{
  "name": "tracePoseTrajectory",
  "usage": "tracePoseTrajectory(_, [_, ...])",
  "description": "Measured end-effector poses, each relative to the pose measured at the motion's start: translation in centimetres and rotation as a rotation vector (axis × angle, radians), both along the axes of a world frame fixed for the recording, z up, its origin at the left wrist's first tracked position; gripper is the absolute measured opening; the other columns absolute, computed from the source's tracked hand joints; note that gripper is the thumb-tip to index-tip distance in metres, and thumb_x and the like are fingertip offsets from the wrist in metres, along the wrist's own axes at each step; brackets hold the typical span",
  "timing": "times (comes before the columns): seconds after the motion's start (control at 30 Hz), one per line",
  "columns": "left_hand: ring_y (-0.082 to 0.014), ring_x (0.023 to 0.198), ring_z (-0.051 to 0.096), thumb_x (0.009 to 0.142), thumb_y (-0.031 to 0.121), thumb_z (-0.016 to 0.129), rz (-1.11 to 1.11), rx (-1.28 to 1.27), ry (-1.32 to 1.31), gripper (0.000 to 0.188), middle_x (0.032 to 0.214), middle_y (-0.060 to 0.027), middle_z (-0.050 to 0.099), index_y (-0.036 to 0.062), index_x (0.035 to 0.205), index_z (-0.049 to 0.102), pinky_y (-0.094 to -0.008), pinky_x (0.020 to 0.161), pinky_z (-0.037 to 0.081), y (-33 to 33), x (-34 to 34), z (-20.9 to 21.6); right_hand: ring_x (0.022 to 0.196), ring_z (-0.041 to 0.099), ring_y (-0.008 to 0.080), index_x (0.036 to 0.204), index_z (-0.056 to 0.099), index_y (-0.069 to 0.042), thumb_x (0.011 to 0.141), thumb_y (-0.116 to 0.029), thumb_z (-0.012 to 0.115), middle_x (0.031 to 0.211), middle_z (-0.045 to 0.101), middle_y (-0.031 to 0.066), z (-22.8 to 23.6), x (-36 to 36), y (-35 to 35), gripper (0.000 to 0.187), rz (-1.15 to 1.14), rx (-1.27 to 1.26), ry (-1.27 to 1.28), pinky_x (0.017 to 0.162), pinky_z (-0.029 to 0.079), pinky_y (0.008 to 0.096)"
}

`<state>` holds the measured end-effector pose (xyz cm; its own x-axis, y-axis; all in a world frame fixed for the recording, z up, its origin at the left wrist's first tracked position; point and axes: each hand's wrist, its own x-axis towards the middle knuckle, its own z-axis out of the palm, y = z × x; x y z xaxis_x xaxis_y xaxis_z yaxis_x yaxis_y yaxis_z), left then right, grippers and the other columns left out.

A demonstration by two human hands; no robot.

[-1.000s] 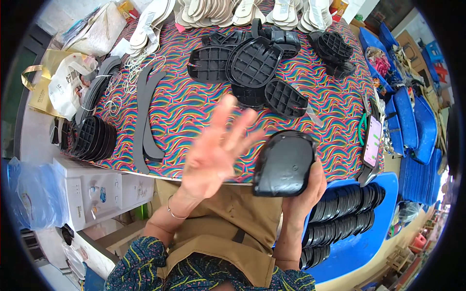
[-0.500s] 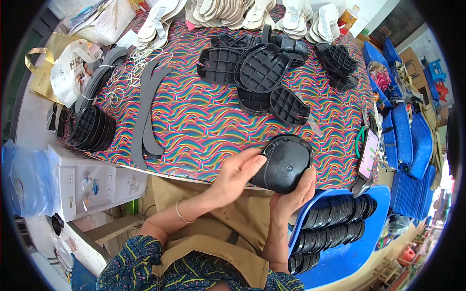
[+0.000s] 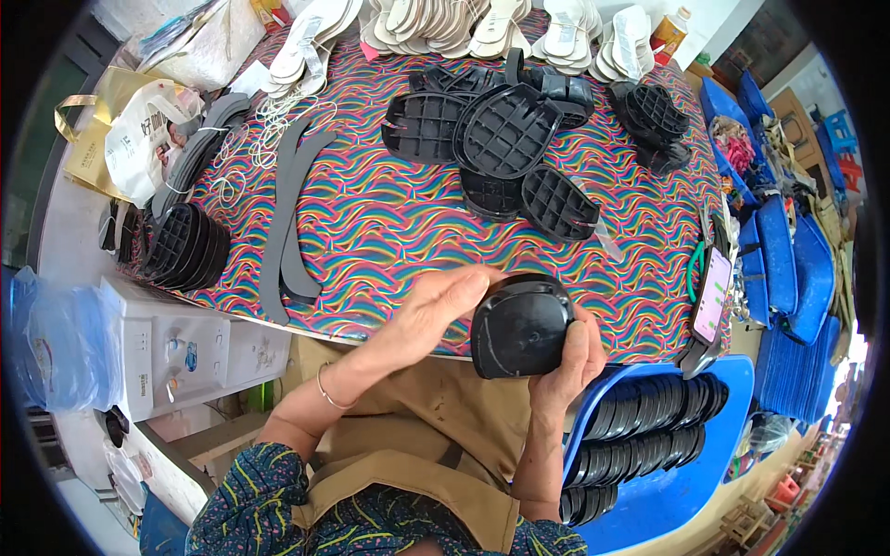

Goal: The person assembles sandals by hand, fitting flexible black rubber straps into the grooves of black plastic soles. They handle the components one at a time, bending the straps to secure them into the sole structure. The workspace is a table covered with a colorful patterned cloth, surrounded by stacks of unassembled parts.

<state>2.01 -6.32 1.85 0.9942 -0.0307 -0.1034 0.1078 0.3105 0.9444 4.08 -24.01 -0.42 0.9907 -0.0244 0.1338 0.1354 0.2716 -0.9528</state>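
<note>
A glossy black shoe sole piece, rounded with a pale curved line across its face, is tilted up at the table's near edge. My right hand is closed on its right side, thumb pressed to the rim and the other fingers mostly hidden behind. At its upper left edge, my left hand holds with the thumb by the rim; the fingertips pass out of sight behind it. Beyond my hands lies a loose pile of black sole pieces with gridded undersides, one smaller gridded piece nearest me.
A blue tray with rows of black pieces sits at lower right. Dark grey curved strips and stacked sole pieces lie left. Bundled pale insoles line the back. A phone rests at the right edge, by green-handled scissors.
The sole piece has moved slightly left and toward me and turned in my hands. My left thumb has slid off its face to the upper left rim.
</note>
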Motion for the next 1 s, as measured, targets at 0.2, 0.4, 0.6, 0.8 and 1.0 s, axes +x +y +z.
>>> tracePoseTrajectory(0.2, [-0.0065,0.091,0.056,0.103,0.026,0.053,-0.029,0.262,-0.155,0.035,0.098,-0.0024,0.064,-0.0044,0.119,0.061,-0.0251,0.078,0.047,0.9,0.2,-0.1,0.08,0.062,0.01,0.107,0.065,0.008,0.097,-0.028,0.059,0.092,0.069,0.0072,-0.1,0.2,0.0,0.038,0.137,-0.007,0.012,0.073,0.048,0.0234])
tracePoseTrajectory(0.4, [-0.0135,0.078,0.056,0.102,0.022,0.052,0.069,0.316,-0.163,0.029,0.084,-0.008,0.06,-0.005,0.105,0.061,-0.029,0.069,0.045,0.2,-0.6,0.1,0.08,0.059,0.0089,0.105,0.066,0.008,0.097,-0.025,0.059,0.091,0.068,0.0053,-0.1,0.9,-0.1,0.035,0.242,-0.027,0.084,0.073,0.046,0.023])
tracePoseTrajectory(0.6, [-0.0125,0.078,0.055,0.102,0.022,0.052,-0.041,0.396,-0.176,0.028,0.083,-0.0071,0.058,-0.0044,0.106,0.06,-0.0305,0.07,0.045,1.5,-0.1,0.2,0.076,0.055,0.0075,0.102,0.068,0.006,0.097,-0.025,0.058,0.085,0.066,0.0015,0.2,1.0,0.1,0.033,0.3,-0.087,0.085,0.068,0.043,0.0236])
tracePoseTrajectory(0.8, [-0.0078,0.084,0.052,0.102,0.023,0.054,-0.22,0.032,-0.045,0.027,0.09,-0.0002,0.059,-0.0022,0.108,0.061,-0.0289,0.07,0.043,2.4,-0.4,1.4,0.069,0.052,0.0072,0.1,0.068,0.005,0.097,-0.026,0.058,0.079,0.064,0.0008,-0.4,1.4,-0.5,0.033,0.363,-0.069,0.116,0.061,0.039,0.024])
tracePoseTrajectory(1.0, [-0.0062,0.076,0.051,0.1,0.025,0.057,-0.125,0.286,-0.009,0.027,0.083,0.0015,0.059,-0.0012,0.103,0.063,-0.0267,0.065,0.042,1.9,-0.8,0.5,0.057,0.057,0.0153,0.099,0.068,0.006,0.09,-0.01,0.064,0.07,0.062,0.0105,2.4,1.0,0.1,0.018,0.366,-0.516,-0.245,0.054,0.044,0.0294])
